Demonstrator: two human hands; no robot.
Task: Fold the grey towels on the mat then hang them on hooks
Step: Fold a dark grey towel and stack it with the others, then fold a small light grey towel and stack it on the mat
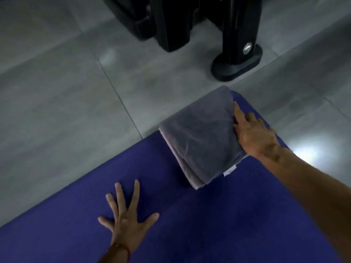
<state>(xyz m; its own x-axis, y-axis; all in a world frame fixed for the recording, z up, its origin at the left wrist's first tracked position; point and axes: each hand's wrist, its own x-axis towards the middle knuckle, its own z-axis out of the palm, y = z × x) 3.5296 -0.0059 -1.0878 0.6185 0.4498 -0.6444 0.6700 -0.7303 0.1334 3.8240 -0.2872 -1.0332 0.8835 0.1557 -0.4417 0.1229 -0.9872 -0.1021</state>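
Note:
A folded grey towel [201, 135] lies in several layers on the far corner of the blue mat [218, 215], its far end reaching past the mat's edge onto the floor. My right hand [254, 135] rests at the towel's right edge, its index finger stretched along the fold; the other fingers are partly hidden under the cloth. My left hand [127, 217] lies flat on the mat with fingers spread, well to the left of the towel and touching no cloth. No hooks are in view.
Grey floor tiles [66, 101] surround the mat. The black frame of a gym machine [191, 21] stands at the top, with one rounded foot [237, 63] close to the towel's far end. A bright light reflection [307, 154] lies on the floor to the right.

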